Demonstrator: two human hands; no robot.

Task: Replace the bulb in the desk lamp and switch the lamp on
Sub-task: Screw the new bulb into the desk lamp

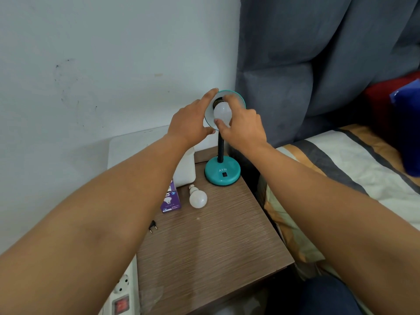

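- Bulb (222, 114), white, sits in the lamp shade (241, 99) at the socket; whether it is fully seated can't be told.
- Right hand (244, 127) pinches that bulb, thumb under it, fingers over its right side.
- Left hand (189, 120) clamps the teal shade's left rim, index finger along the top edge, thumb at the lower edge.
- Shade faces the camera, tilted up on a black gooseneck (220, 147) rising from the teal lamp base (222, 171).
- Base stands at the back right corner of the nightstand (211, 246), close to its right edge; a black rocker switch (224, 175) is on the base front.
- Second bulb (197, 197) lies on its side on the wood, screw cap pointing back, left of the base and apart from it.
- Purple bulb box (171, 200) lies just left of that bulb, at the nightstand's left edge.
- White container (186, 169) behind the box, partly hidden by the left forearm.
- Black plug (152, 225) lies at the left edge, under the left forearm.
- Front and middle of the nightstand top are bare wood, open for setting things down.
- Power strip (121, 294) with red switch sits below the nightstand's left front edge.
- Bed (341, 169) with striped cover butts against the right edge; grey padded headboard (318, 64) directly behind the shade, tight there.
- White wall (91, 64) to the left and back.
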